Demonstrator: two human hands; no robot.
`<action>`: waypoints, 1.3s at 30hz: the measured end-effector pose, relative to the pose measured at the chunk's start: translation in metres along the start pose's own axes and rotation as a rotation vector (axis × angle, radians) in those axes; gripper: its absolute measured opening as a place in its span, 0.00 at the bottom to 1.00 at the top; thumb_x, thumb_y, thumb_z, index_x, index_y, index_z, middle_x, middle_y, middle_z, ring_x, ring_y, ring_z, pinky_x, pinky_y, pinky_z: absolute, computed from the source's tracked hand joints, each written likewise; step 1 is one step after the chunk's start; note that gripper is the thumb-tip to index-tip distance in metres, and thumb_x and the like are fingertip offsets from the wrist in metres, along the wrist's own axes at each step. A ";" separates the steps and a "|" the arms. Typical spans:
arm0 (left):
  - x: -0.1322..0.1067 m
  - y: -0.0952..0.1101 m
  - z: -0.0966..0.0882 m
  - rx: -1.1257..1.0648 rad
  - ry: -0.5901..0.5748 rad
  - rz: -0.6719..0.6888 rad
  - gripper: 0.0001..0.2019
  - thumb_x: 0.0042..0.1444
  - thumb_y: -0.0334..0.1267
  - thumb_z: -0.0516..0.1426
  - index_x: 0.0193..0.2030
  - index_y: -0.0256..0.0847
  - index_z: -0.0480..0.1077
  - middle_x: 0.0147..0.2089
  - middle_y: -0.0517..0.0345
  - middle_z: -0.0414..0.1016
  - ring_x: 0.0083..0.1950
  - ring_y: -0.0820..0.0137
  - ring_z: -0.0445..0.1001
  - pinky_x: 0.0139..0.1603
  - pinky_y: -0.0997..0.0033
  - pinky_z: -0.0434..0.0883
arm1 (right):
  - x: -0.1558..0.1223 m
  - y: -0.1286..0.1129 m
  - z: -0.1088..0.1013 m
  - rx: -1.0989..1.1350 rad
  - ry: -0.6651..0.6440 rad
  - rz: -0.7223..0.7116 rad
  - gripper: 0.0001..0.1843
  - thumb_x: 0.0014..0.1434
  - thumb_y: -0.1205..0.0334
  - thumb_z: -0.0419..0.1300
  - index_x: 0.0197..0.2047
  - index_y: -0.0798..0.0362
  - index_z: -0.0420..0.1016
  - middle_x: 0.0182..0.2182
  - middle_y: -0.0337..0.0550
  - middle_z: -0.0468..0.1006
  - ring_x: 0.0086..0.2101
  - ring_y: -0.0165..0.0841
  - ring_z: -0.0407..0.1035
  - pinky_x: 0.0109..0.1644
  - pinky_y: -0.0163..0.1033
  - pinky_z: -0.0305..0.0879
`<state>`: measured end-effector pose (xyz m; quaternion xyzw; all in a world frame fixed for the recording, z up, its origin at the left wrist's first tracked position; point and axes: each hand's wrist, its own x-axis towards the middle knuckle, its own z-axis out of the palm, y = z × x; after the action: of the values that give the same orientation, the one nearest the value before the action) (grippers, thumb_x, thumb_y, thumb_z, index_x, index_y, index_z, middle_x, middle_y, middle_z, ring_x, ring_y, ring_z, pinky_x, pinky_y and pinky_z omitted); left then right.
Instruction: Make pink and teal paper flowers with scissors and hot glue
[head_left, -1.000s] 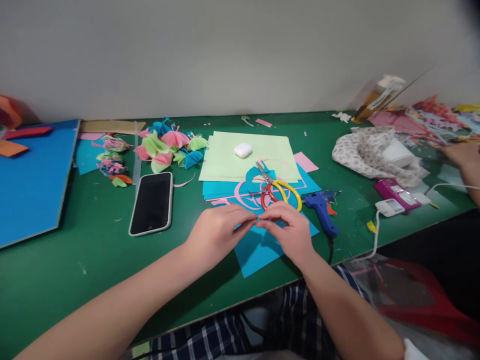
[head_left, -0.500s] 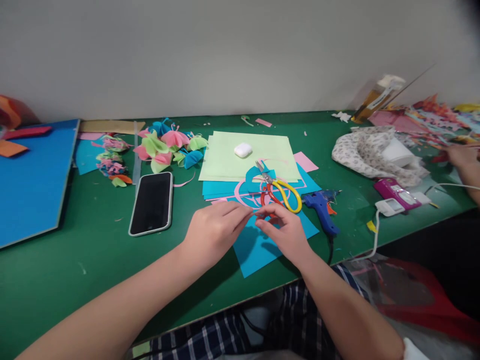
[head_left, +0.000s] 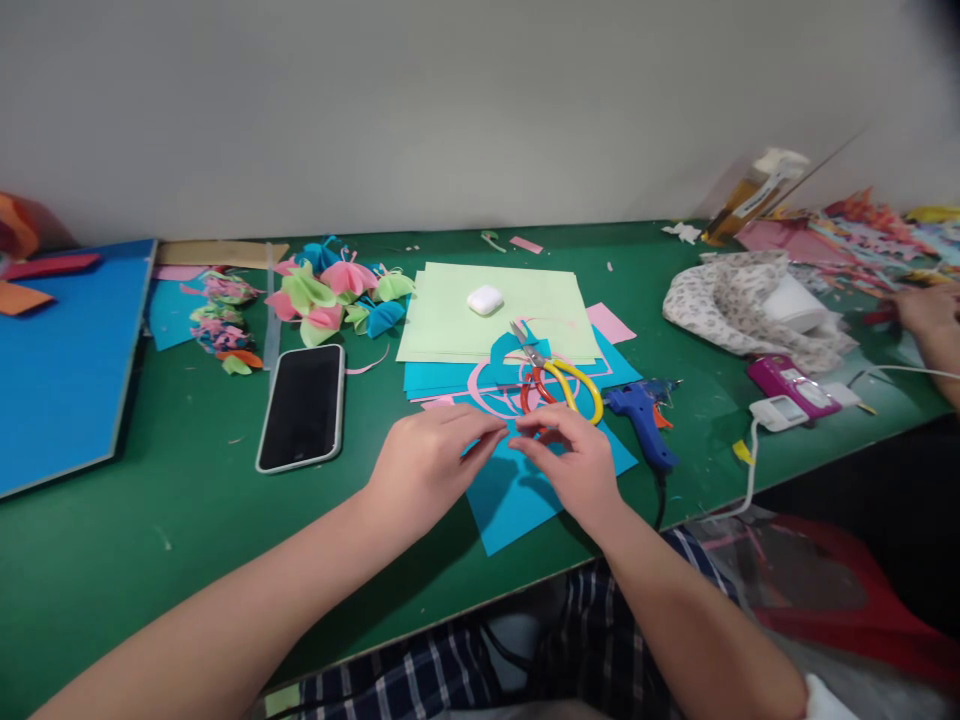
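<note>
My left hand [head_left: 424,455] is held over the front of the blue paper [head_left: 517,505], its fingertips pinched together. Whatever lies between them is too small to make out. Facing it, my right hand [head_left: 574,465] has thumb and index finger slightly apart, with nothing clearly visible between them. The two sets of fingertips nearly meet. Just beyond my right hand lie scissors [head_left: 559,375] with red and yellow handles, on pink and blue paper cut-outs [head_left: 484,385]. A blue glue gun [head_left: 641,420] rests to the right.
Pale green sheets [head_left: 442,320] carry a white earbud case [head_left: 485,299]. To the left are a phone [head_left: 302,408], folded paper flowers [head_left: 322,290] and a blue board [head_left: 67,370]. Rightward lie a patterned cloth [head_left: 701,300], a purple device [head_left: 793,385] and another person's hand [head_left: 926,315].
My right thumb and index finger have parted a little, and the fingertips of both hands have shifted slightly. The objects on the table stay where they were.
</note>
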<state>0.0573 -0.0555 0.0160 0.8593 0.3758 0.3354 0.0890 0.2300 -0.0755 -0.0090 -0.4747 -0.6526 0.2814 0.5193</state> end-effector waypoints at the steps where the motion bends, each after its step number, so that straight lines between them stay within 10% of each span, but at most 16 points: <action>1: 0.000 0.000 0.000 -0.003 -0.007 -0.001 0.04 0.56 0.33 0.55 0.35 0.41 0.72 0.33 0.61 0.78 0.32 0.72 0.75 0.34 0.76 0.70 | 0.001 -0.001 0.000 -0.020 0.009 -0.016 0.04 0.51 0.64 0.64 0.33 0.49 0.75 0.29 0.37 0.76 0.30 0.28 0.71 0.29 0.32 0.71; 32: 0.000 -0.001 0.000 0.047 0.015 0.115 0.05 0.57 0.32 0.54 0.35 0.41 0.72 0.31 0.62 0.77 0.31 0.74 0.74 0.30 0.78 0.68 | 0.003 -0.001 -0.005 0.009 -0.002 0.030 0.05 0.48 0.64 0.66 0.27 0.49 0.73 0.27 0.37 0.74 0.30 0.30 0.69 0.29 0.34 0.69; 39: 0.001 -0.002 -0.003 -0.016 -0.035 -0.006 0.04 0.57 0.33 0.55 0.35 0.41 0.72 0.32 0.63 0.77 0.32 0.74 0.75 0.33 0.78 0.68 | 0.001 0.001 -0.005 0.066 -0.103 0.048 0.19 0.46 0.63 0.68 0.43 0.45 0.73 0.36 0.38 0.74 0.32 0.29 0.70 0.30 0.33 0.71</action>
<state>0.0541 -0.0537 0.0180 0.8630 0.3742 0.3232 0.1036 0.2346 -0.0749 -0.0076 -0.4577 -0.6572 0.3390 0.4936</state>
